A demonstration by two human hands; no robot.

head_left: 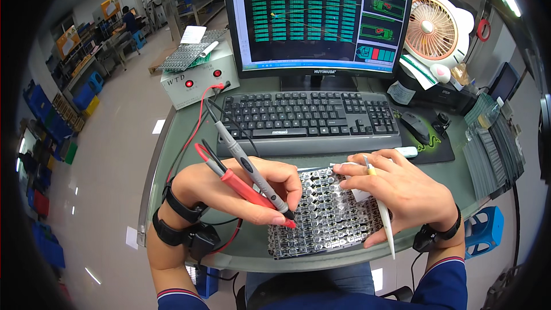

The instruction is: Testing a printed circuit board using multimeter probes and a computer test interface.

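My left hand (213,196) is closed around two test probes, a red probe (247,188) and a grey probe (250,167). Their tips come close together over the left part of a silvery panel of small circuit boards (321,218); whether they touch it I cannot tell. The panel lies at the desk's near edge. My right hand (412,194) rests over the panel's right side, fingers partly spread. Between those fingers sits a slim white pen-like tool (384,218) with a yellow band. Under that hand, a small white piece (360,194) is partly covered.
Beyond the panel stand a black keyboard (310,116) and a monitor (321,23) showing a board layout. A white box (201,77) with red-lit switches stands left, wired to the probes. Rightward are a mouse (415,127), a fan (430,27) and stacked grey boards (492,158).
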